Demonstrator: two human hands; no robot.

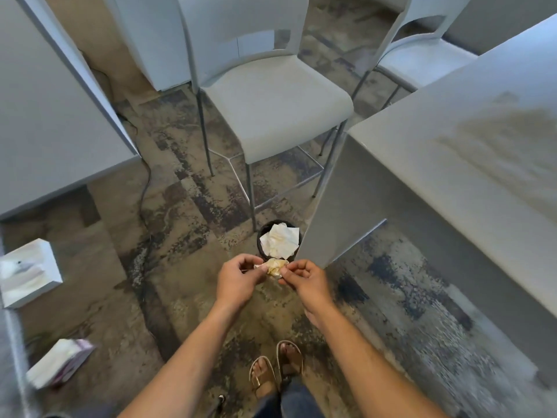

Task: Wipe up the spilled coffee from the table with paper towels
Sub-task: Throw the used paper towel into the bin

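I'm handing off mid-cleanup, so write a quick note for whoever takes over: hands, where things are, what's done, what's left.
Left hand and right hand both pinch one stained towel wad, held just short of the bin.
The bin stands on the floor by the table corner and already holds a used towel.
Done: some wiping, going by the stained wad.
Left: drop the wad in; the tabletop shows faint streaks, so check it and wipe again if wet.

Your left hand [238, 277] and right hand [304, 282] cover most of stained paper wad [275, 267]. Bin [261, 236] half hidden behind table panel [325, 206], towels filling its mouth. Table [482, 140] cut off at right edge, far surface blurred. Boxes [30, 273] at left smeared, print unreadable.
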